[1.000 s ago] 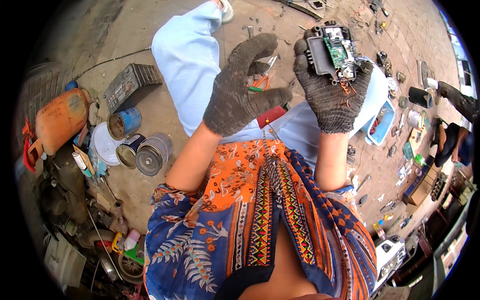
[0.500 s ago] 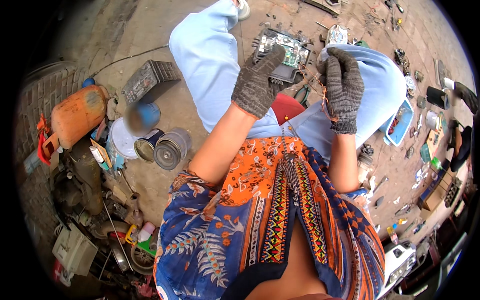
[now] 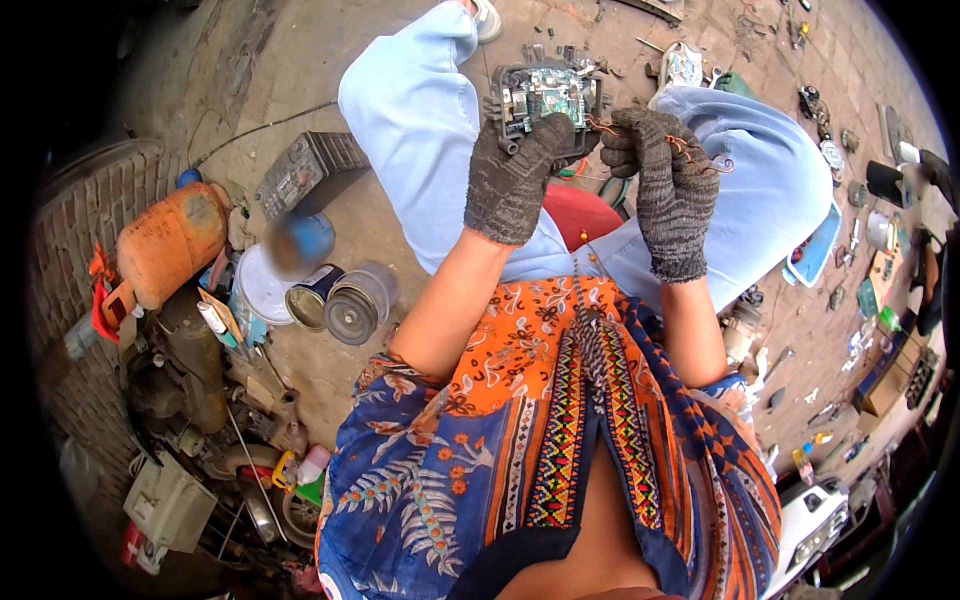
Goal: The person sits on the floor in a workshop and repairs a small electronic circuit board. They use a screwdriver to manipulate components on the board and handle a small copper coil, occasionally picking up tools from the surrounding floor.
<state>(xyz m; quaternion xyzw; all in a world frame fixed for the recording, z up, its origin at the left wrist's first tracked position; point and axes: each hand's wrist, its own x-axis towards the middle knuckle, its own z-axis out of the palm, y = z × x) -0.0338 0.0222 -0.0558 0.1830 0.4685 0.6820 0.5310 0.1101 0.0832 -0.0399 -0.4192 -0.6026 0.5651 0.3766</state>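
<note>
My left hand [image 3: 515, 175], in a dark knit glove, grips a black electronic unit [image 3: 545, 100] with a green circuit board showing on its open face, held up between my knees. My right hand [image 3: 660, 185], also gloved, is just right of the unit and pinches thin reddish copper wires [image 3: 690, 148] that run from the unit's right side. I am seated in light blue trousers [image 3: 420, 130] and a patterned orange and blue top. A red object [image 3: 580, 212] lies below the hands, between my legs.
At left stand an orange gas cylinder [image 3: 170, 240], several metal cans [image 3: 350, 300], a white bucket lid and a grey ribbed box [image 3: 300, 170]. Scrap parts and tools litter the ground at the right, with a light blue tray [image 3: 818, 250]. Junk is piled at the lower left.
The black unit passed from my right hand to my left hand and moved left. My right hand now pulls at its copper wires. The view shifted slightly.
</note>
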